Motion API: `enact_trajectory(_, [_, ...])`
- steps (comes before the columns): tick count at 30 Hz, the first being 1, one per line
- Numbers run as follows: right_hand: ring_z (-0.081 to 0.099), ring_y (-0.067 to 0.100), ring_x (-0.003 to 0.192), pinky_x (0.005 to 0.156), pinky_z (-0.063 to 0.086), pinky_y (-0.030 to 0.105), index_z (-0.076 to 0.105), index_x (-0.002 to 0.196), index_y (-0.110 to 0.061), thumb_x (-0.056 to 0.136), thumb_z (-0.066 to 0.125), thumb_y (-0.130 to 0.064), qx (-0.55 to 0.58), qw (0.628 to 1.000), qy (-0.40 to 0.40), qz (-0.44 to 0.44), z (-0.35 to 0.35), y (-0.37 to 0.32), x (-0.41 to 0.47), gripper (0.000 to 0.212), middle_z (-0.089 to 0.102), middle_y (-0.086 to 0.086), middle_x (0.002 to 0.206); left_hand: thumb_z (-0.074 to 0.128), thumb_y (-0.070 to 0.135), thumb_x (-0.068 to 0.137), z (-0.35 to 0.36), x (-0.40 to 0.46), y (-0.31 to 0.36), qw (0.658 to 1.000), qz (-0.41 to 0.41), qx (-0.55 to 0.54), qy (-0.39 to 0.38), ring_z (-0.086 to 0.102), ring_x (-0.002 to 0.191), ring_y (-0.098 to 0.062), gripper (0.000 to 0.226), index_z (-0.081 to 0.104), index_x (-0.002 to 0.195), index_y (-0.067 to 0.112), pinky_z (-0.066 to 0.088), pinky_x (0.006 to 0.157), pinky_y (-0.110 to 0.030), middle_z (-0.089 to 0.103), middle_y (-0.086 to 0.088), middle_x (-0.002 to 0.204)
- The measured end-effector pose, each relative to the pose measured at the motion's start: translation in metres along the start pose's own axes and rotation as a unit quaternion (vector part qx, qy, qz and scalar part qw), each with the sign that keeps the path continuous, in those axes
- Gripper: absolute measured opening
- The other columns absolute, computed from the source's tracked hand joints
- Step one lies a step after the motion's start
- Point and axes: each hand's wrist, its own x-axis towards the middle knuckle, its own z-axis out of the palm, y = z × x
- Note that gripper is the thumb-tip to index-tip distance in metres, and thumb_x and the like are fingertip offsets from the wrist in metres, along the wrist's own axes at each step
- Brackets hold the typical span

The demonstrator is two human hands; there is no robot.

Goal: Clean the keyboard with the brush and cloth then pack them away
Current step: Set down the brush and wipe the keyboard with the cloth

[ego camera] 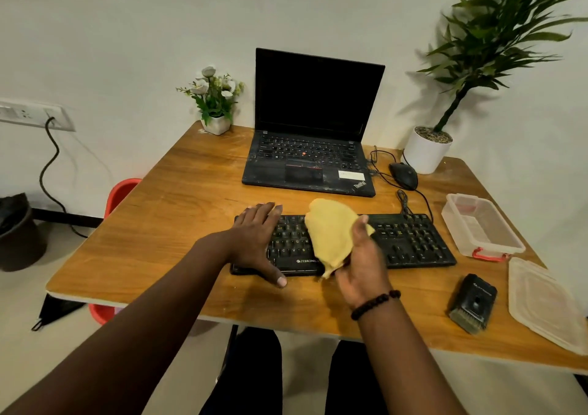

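Observation:
A black keyboard (410, 239) lies across the middle of the wooden table (178, 198). My left hand (257, 239) lies flat on the keyboard's left end, fingers straight, thumb over the front edge. My right hand (361, 263) holds a yellow cloth (331, 230) bunched over the keyboard's middle, a little above the keys. The black brush (472, 303) lies on the table at the right, bristles toward the near edge, apart from both hands.
An open clear plastic box (482, 228) with red clips stands right of the keyboard; its lid (544, 303) lies nearer the table edge. Behind are a black laptop (310, 147), a mouse (403, 175), a small flower pot (216, 102) and a tall potted plant (426, 153).

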Motion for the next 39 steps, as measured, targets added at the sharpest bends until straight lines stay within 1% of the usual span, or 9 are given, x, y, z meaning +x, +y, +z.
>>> enact_trajectory(3, [0.064,0.029,0.1,0.09,0.053,0.051,0.053,0.124,-0.012,0.094,0.039,-0.055,-0.002,0.998,0.019,-0.061,0.001,-0.023,0.018,0.054,0.067,0.012,0.109,0.063,0.092,0.038,-0.002,-0.015,-0.022,0.999,-0.028,-0.017,-0.025,-0.025,0.148,-0.032,0.163,-0.028,0.152,0.019,-0.011,0.118,-0.05,-0.03,-0.004,0.161])
enact_trajectory(5, [0.059,0.031,0.106,0.093,0.05,0.052,0.049,0.128,-0.017,0.096,0.032,-0.057,-0.18,0.977,0.037,-0.104,0.006,-0.025,0.031,0.054,0.061,0.015,0.117,0.057,0.098,0.03,-0.002,-0.024,-0.04,0.998,-0.049,-0.022,-0.037,-0.021,0.149,-0.032,0.169,-0.028,0.152,0.018,-0.008,0.12,-0.05,-0.025,-0.005,0.163])
enact_trajectory(7, [0.05,0.031,0.122,0.103,0.042,0.05,0.042,0.138,-0.025,0.099,0.024,-0.055,-0.42,0.898,0.006,-0.135,0.011,-0.011,0.042,0.053,0.051,0.011,0.136,0.065,0.094,0.037,0.0,-0.029,-0.051,0.997,-0.056,-0.047,-0.033,-0.012,0.151,-0.03,0.166,-0.024,0.154,0.018,-0.002,0.123,-0.05,-0.017,-0.004,0.165])
enact_trajectory(9, [0.023,0.027,0.143,0.117,0.02,0.046,0.025,0.15,-0.021,0.101,0.02,-0.051,-0.62,0.769,-0.051,-0.145,0.012,0.018,0.053,0.058,0.022,0.006,0.158,0.074,0.083,0.048,0.004,-0.031,-0.052,0.997,-0.049,-0.063,-0.005,-0.005,0.152,-0.028,0.157,-0.02,0.155,0.017,0.001,0.124,-0.048,-0.009,-0.005,0.166])
enact_trajectory(11, [-0.005,0.02,0.148,0.119,-0.001,0.037,0.007,0.154,-0.017,0.101,0.016,-0.048,-0.73,0.655,-0.069,-0.184,0.019,0.046,0.057,0.061,-0.003,0.001,0.161,0.078,0.076,0.055,0.008,-0.029,-0.049,0.997,-0.046,-0.062,0.018,-0.001,0.152,-0.027,0.152,-0.017,0.156,0.015,0.002,0.124,-0.046,-0.005,-0.006,0.166])
enact_trajectory(12, [-0.009,0.017,0.148,0.119,-0.004,0.035,0.003,0.154,-0.017,0.102,0.015,-0.047,-0.742,0.637,-0.079,-0.192,0.027,0.055,0.055,0.062,-0.007,0.0,0.161,0.078,0.075,0.055,0.009,-0.029,-0.047,0.997,-0.047,-0.063,0.022,0.0,0.152,-0.028,0.151,-0.017,0.156,0.015,0.002,0.123,-0.044,-0.004,-0.006,0.166])
enact_trajectory(22, [-0.01,0.01,0.147,0.121,0.004,0.038,0.002,0.154,-0.023,0.103,0.027,-0.037,-0.741,0.567,-0.211,-0.291,0.031,0.09,0.012,0.058,-0.006,-0.006,0.161,0.068,0.087,0.045,0.01,-0.025,-0.058,0.994,-0.038,-0.098,0.005,0.006,0.15,-0.028,0.155,-0.016,0.156,0.018,0.011,0.123,-0.044,0.001,-0.004,0.164])
enact_trajectory(28, [-0.01,0.017,0.148,0.12,-0.002,0.037,0.006,0.154,-0.015,0.102,0.015,-0.046,-0.768,0.602,-0.081,-0.201,0.052,0.069,0.062,0.062,-0.004,0.0,0.162,0.084,0.072,0.05,0.016,-0.023,-0.052,0.992,-0.043,-0.113,0.031,0.003,0.151,-0.025,0.155,-0.017,0.156,0.02,0.01,0.124,-0.043,-0.001,-0.001,0.164])
enact_trajectory(39, [-0.004,0.011,0.148,0.12,-0.001,0.032,0.013,0.154,-0.017,0.104,0.02,-0.041,-0.739,0.59,-0.205,-0.253,0.086,0.09,0.043,0.056,0.005,-0.003,0.162,0.087,0.056,0.06,0.027,-0.022,-0.059,0.983,-0.04,-0.175,0.047,-0.01,0.152,-0.019,0.156,-0.036,0.147,0.016,0.002,0.12,-0.028,-0.025,-0.002,0.163])
